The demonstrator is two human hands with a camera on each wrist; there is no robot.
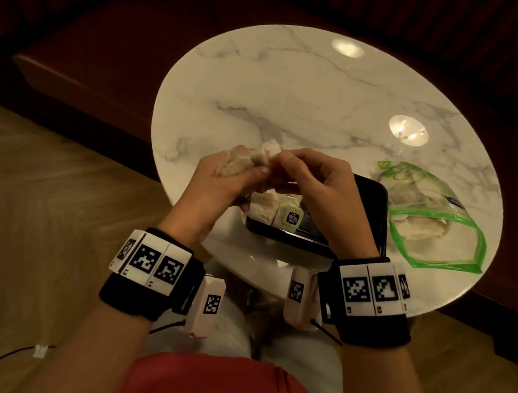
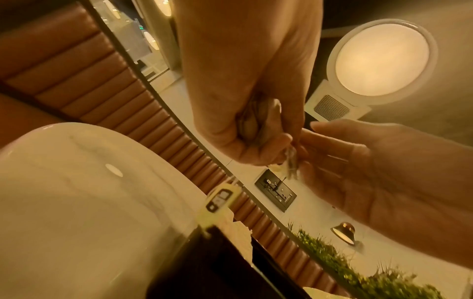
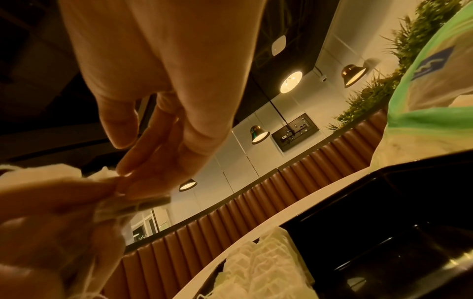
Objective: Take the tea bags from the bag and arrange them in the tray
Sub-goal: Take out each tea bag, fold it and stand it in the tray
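Separating one tea bag from the bunch above the tray

Head view: the left hand (image 1: 219, 179) grips a clump of tea bags (image 1: 240, 159) over the counter (image 1: 301, 100); the right hand (image 1: 308, 177) pinches one at its edge, above the black tray (image 1: 371, 194), the green-rimmed bag (image 1: 434, 225) just beside it. Left wrist view: fingers curl round the bunch. Right wrist view: a row already stands in the tray; the person should peel slowly, minding tangled strings

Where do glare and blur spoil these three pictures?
Head view: two ceiling-light reflections glare on the round white marble table. Left wrist view: a round ceiling lamp burns bright. Right wrist view: the bunch of tea bags is blurred.
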